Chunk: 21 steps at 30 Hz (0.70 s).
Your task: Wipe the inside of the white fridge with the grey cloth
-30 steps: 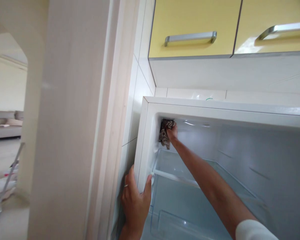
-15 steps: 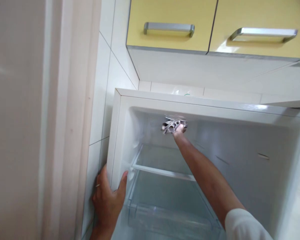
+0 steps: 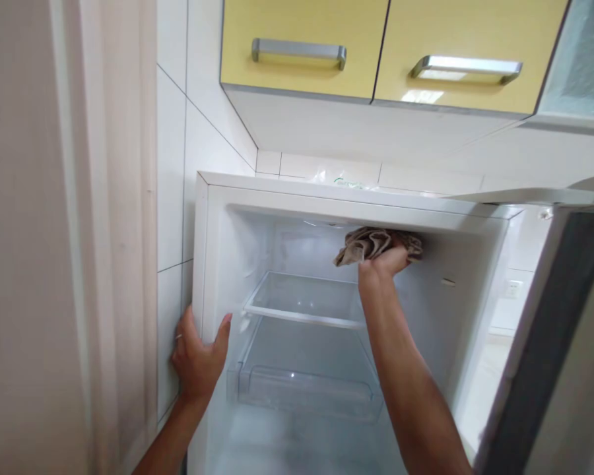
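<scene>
My right hand (image 3: 387, 259) reaches deep into the open white refrigerator (image 3: 297, 195), with its fingers closed on a bunched brown-and-beige cloth (image 3: 363, 246). The cloth is up against the compartment's ceiling, towards the right inner wall. Around the refrigerator's left side edge is my left hand (image 3: 200, 359), thumb on the inner front and fingers on the outer side, partly hidden. Below the cloth, a glass shelf (image 3: 304, 297) with a white front edge spans the compartment. Lower down sits a clear plastic drawer (image 3: 309, 389).
The refrigerator door (image 3: 549, 343) stands open at the right. Yellow cabinets (image 3: 301, 72) with metal handles hang above. A clear plastic bag (image 3: 346, 181) lies on top of the refrigerator. White wall tiles (image 3: 171, 158) and a pale wooden door frame (image 3: 113, 231) border the left.
My right hand has moved the cloth rightward along the top of the compartment. My left hand keeps its hold on the edge. The view has shifted right, bringing the refrigerator door into sight.
</scene>
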Available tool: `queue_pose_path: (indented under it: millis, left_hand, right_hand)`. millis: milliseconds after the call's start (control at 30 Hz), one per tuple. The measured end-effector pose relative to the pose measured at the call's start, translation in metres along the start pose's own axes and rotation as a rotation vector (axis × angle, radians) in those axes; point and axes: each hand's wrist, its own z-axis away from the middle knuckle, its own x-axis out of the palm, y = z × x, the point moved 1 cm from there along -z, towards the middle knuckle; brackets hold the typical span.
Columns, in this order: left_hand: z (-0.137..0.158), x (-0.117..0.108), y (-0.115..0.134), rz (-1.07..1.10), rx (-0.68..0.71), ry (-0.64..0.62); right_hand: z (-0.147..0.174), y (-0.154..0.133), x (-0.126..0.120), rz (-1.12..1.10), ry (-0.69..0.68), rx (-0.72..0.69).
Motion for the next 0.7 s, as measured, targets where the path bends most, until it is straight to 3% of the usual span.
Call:
queue_pose_path:
  millis: [67,133,233,333,567,633,700]
  left_hand:
    - [0.000,0.000,-0.001,-0.006,0.016,-0.005]
    - [0.000,0.000,-0.002,0.000,0.035,0.001]
    - [0.000,0.001,-0.003,0.012,0.055,0.031]
    - [0.001,0.003,-0.004,0.020,0.079,0.051]
    - [0.003,0.005,-0.006,0.004,0.105,0.083]
    - [0.003,0.005,-0.006,-0.009,0.115,0.089]
    - [0.003,0.004,-0.006,-0.021,0.126,0.094]
  right_hand:
    - [0.031,-0.020,-0.003,-0.117,0.159,-0.005]
    - [0.064,-0.041,0.000,-0.230,0.207,-0.011]
    - [0.109,-0.066,0.013,-0.273,0.130,0.042]
    - [0.144,-0.070,0.036,-0.243,-0.006,0.102]
    - [0.202,-0.008,0.113,-0.318,-0.454,0.464]
    - [0.206,0.014,0.129,-0.314,-0.550,0.475]
    - [0.200,0.033,0.139,-0.216,-0.602,0.381]
